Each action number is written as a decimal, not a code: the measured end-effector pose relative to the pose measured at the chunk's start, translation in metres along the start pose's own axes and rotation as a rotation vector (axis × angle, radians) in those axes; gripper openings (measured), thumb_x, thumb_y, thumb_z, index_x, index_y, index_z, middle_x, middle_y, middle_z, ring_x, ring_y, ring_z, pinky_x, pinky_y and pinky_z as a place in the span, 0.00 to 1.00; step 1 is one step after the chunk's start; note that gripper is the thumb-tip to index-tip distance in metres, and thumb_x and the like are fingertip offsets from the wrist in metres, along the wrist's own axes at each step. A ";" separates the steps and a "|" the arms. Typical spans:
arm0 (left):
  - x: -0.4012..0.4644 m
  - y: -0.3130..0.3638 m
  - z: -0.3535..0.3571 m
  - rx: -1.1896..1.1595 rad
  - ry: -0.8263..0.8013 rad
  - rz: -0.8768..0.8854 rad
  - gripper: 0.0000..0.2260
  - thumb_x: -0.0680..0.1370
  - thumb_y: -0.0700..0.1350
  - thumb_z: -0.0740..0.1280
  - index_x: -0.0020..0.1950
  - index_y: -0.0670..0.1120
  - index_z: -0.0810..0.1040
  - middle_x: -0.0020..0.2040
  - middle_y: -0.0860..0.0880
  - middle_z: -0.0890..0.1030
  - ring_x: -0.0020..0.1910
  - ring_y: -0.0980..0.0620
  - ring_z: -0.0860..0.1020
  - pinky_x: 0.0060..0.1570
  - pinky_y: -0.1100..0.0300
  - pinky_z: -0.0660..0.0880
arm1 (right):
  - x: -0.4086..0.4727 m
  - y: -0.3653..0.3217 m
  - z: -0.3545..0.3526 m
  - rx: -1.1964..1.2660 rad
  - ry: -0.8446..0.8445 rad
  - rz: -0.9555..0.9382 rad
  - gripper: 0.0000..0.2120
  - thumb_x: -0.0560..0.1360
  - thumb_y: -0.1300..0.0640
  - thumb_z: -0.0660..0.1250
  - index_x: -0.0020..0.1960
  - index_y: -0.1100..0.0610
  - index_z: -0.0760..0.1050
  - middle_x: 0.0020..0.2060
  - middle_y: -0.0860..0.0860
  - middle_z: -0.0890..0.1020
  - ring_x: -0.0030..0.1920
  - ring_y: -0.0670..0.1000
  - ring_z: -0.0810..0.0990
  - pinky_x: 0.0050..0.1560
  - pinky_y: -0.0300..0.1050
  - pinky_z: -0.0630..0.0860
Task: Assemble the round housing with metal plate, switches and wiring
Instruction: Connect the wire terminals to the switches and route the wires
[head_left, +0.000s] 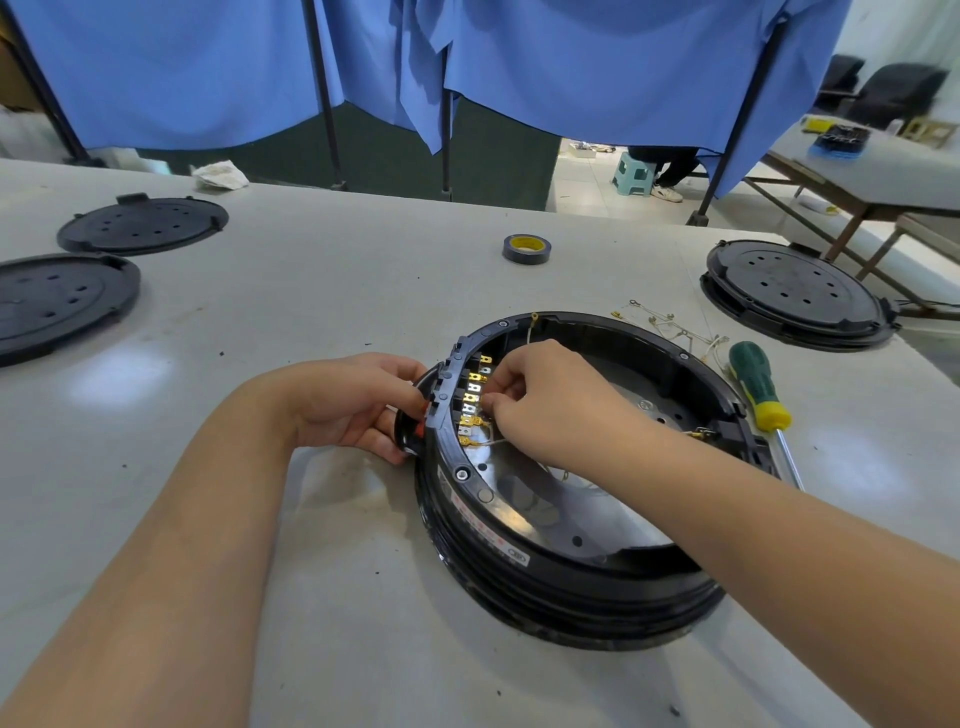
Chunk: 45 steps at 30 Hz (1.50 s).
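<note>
At centre frame on the counter (322, 291), our left hand (353, 405) grips the round housing (566, 587) rim by the switches (441, 400); our right hand (540, 400) pinches a wire terminal (485, 400). We should push it straight onto its tab, bracing firmly.

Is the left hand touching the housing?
Touching: in the head view, the left hand grips the outer wall of the housing at the switches.

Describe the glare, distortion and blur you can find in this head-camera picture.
Head view: overhead light glares off the table left of the left hand and off the metal plate inside the round housing; wide-angle bending curves the table edges; the far chairs look smeared.
</note>
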<state>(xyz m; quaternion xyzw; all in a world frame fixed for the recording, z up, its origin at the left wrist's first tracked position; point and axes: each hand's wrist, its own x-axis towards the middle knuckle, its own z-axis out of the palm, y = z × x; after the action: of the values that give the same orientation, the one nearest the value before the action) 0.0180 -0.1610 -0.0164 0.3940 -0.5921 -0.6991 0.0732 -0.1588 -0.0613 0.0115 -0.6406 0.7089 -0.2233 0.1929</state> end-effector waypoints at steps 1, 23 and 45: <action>0.000 0.000 0.000 -0.001 0.004 0.001 0.28 0.67 0.40 0.70 0.67 0.39 0.72 0.40 0.42 0.81 0.31 0.51 0.81 0.29 0.61 0.79 | 0.000 0.000 0.000 -0.001 0.002 0.003 0.05 0.74 0.57 0.66 0.43 0.55 0.80 0.35 0.49 0.81 0.41 0.50 0.80 0.45 0.48 0.79; -0.002 0.001 0.001 0.009 0.011 0.003 0.23 0.69 0.40 0.69 0.64 0.39 0.74 0.40 0.42 0.82 0.30 0.50 0.81 0.31 0.60 0.79 | 0.004 0.002 -0.019 0.569 -0.243 0.490 0.08 0.73 0.55 0.73 0.38 0.57 0.79 0.22 0.47 0.77 0.20 0.42 0.72 0.22 0.32 0.70; 0.000 0.002 0.002 0.003 0.003 -0.013 0.26 0.67 0.40 0.69 0.65 0.39 0.73 0.38 0.42 0.82 0.29 0.50 0.80 0.30 0.61 0.79 | 0.007 -0.007 -0.015 0.664 -0.267 0.609 0.10 0.76 0.60 0.67 0.36 0.57 0.77 0.19 0.46 0.73 0.19 0.41 0.67 0.20 0.30 0.67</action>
<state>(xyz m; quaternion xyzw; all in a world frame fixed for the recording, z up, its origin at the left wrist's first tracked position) 0.0162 -0.1605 -0.0152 0.3990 -0.5905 -0.6982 0.0687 -0.1626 -0.0674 0.0279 -0.3302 0.7237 -0.2871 0.5336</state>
